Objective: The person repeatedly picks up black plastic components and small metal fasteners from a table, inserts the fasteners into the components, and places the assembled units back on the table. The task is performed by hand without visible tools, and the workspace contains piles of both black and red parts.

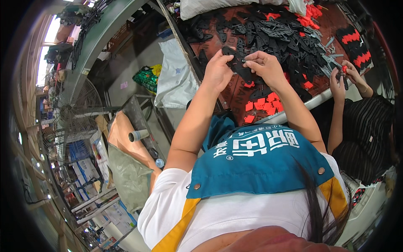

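L hand [217, 71] & R hand [265, 67] both pinch one black part [235, 59], held up over table [319, 98] edge. Grip: narrow, fingertips closed on part. Looks like fitting/checking stage. Black pile [277, 35] beyond, red tabs [262, 105] just below hands. Next prob. needs steady L hold, fine R fingertip work. Co-worker's hands [344, 75] busy at right, well apart.

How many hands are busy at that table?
4. The person's left hand and right hand hold a black flat part together at the centre; a co-worker's two hands work at the table's right edge. More could be hidden outside the view.
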### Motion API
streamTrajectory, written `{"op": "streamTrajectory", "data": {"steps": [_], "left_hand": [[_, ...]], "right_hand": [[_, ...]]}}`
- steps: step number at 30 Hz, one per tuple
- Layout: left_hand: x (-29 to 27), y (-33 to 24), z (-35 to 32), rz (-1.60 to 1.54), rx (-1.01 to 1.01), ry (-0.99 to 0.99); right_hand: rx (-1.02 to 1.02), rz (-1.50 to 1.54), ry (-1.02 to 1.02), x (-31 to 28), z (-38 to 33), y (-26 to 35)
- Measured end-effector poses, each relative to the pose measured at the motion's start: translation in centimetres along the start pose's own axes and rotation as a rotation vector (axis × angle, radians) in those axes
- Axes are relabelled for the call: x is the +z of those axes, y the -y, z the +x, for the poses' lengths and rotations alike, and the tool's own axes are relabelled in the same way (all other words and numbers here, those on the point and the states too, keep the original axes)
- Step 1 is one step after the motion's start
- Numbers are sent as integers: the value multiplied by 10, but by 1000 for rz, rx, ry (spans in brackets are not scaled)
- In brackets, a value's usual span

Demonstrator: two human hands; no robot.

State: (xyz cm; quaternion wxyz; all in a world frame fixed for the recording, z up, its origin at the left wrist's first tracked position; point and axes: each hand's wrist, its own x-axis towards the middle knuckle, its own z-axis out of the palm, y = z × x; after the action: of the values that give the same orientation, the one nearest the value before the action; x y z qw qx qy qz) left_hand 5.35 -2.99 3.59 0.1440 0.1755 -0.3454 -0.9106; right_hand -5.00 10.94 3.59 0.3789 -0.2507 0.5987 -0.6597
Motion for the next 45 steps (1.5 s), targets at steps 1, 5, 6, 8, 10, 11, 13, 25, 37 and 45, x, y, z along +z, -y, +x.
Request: {"op": "streamTrajectory", "data": {"steps": [1,5,6,8,10,11,13,25,37,45], "left_hand": [[1,0,0,28,-3,-18],[1,0,1,106,1,-30],[0,0,1,117,6,-17],[2,0,1,129,11,-16],[3,1,1,142,21,-13],[3,1,2,148,29,-11],[3,2,4,172,49,-8],[4,23,18,223,61,-36],[-77,-27,107,2264,-175,103],[-98,-7,127,2412,-629,207]], "right_hand": [[1,-11,0,-1,0,-1],[-79,-93,-50,-3,4,-14],[-90,-116,-58,-4,5,-16],[-110,-162,-63,-4,4,-15],[-128,-204,-55,-1,2,-10],[-143,-238,-55,-1,2,-9],[-174,-304,-56,-1,2,-7],[-75,-241,-118,-10,11,-31],[115,363,-477,-96,41,-52],[144,538,-386,-84,30,-69]]}}
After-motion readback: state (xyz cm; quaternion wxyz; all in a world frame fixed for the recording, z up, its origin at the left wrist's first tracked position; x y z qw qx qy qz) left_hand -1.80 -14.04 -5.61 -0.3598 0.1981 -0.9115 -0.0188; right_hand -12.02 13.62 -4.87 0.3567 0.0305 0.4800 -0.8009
